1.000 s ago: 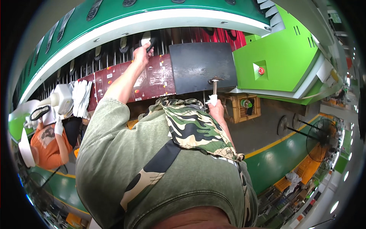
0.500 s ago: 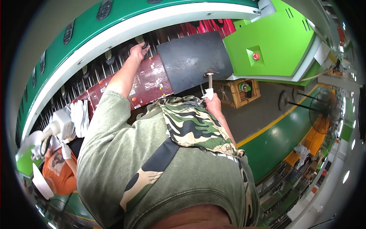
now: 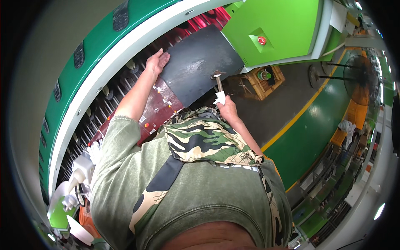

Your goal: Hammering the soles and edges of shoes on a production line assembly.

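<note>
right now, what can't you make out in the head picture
All in the head view:
Handle end of the metal-shafted tool wrapped in white: covered by the right hand.
Part of the maroon panel with orange dots: behind the left forearm.
Co-worker's orange shirt: mostly behind the wearer's olive-green shirt.
Round black fan's blades: too blurred.
Left hand: overlaps the flat dark-grey sheet; contact unclear.
</note>
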Motion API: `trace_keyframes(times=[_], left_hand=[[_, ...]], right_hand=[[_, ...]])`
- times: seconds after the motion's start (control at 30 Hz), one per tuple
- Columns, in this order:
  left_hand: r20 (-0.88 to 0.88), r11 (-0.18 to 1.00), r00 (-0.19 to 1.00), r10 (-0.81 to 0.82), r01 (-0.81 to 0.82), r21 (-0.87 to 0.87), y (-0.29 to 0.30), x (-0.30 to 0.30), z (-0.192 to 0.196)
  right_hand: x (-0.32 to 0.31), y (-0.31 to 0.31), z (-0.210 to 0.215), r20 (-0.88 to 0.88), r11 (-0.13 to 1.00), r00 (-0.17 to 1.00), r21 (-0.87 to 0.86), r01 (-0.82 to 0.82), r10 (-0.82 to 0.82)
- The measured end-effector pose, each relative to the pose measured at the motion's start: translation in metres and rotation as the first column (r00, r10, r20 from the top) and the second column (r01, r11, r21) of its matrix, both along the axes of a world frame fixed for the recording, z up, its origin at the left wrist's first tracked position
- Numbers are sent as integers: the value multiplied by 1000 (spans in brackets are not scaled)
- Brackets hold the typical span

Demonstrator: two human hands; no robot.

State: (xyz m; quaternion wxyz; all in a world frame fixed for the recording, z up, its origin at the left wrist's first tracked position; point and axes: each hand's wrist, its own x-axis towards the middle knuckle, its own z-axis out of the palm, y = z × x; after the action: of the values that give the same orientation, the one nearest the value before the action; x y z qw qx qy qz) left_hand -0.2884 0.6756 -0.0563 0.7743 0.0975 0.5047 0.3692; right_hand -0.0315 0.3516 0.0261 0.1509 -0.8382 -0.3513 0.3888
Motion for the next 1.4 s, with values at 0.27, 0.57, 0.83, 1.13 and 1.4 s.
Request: trace_keyframes(times=[0.27, 0.57, 0.83, 1.13, 1.4], left_hand=[[-54, 994, 999, -10, 16, 107, 98, 78, -31], [28, 989, 999, -31, 26, 144, 128, 117, -52], [122, 998, 992, -39, 32, 56, 133, 107, -53], [31, 994, 994, -109, 109, -19, 80, 58, -21], [-298, 939, 914, -277, 323, 116, -99, 2, 118]], right_hand=[[15, -63, 15, 78, 959, 997, 279, -40, 19], [37, -239, -21, 199, 927, 932, -165, 338, -304], [40, -302, -30, 219, 737, 889, -497, 457, -403], [130, -275, -82, -157, 960, 947, -59, 275, -281], [129, -76, -16, -91, 978, 995, 208, -16, 36]])
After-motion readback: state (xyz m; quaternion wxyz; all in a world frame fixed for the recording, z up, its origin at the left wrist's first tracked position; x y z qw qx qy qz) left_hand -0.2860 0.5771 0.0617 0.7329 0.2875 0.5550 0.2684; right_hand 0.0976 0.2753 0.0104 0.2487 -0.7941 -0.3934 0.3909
